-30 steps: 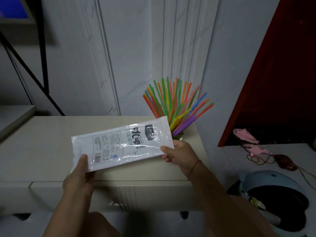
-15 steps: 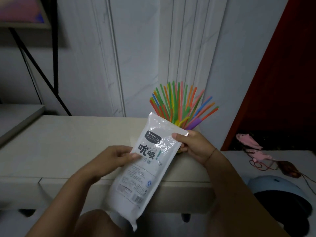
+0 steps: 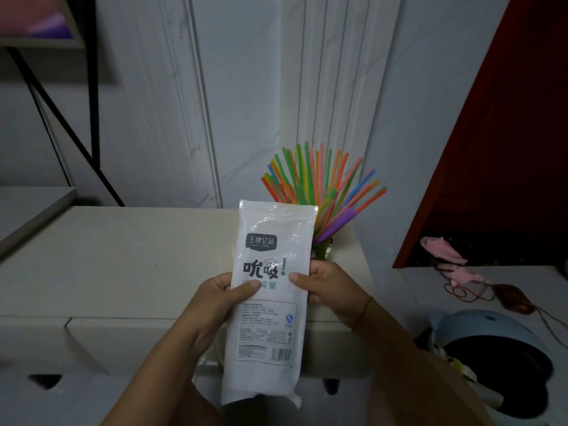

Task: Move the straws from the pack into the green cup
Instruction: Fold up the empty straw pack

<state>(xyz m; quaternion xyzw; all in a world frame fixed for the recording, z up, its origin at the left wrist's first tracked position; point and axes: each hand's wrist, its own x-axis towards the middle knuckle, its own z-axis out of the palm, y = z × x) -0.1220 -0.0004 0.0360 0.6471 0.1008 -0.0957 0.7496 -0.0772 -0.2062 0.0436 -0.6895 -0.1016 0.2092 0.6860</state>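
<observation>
Swung upright from its tilt, the straw pack (image 3: 270,302) sits pinched at mid-height between your left hand (image 3: 219,298) and right hand (image 3: 330,287), just before the green cup (image 3: 321,251) of coloured straws (image 3: 319,186) on the tabletop (image 3: 123,256).

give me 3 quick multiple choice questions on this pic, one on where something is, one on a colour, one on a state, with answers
1. Where do the coloured straws stand relative to the pack?
A. behind it, toward its upper right
B. directly below it
C. far to its left

2. What colour is the thick straw low on the right of the fan?
A. white
B. purple
C. black

3. How is the pack held?
A. lying flat, untouched
B. by one hand only
C. upright, gripped by both hands

Answers:
1 A, the fan rises past the pack's top right corner.
2 B, it shows purple just beside the pack's edge.
3 C, the left hand and right hand each pinch a side, thumbs on the front.
</observation>
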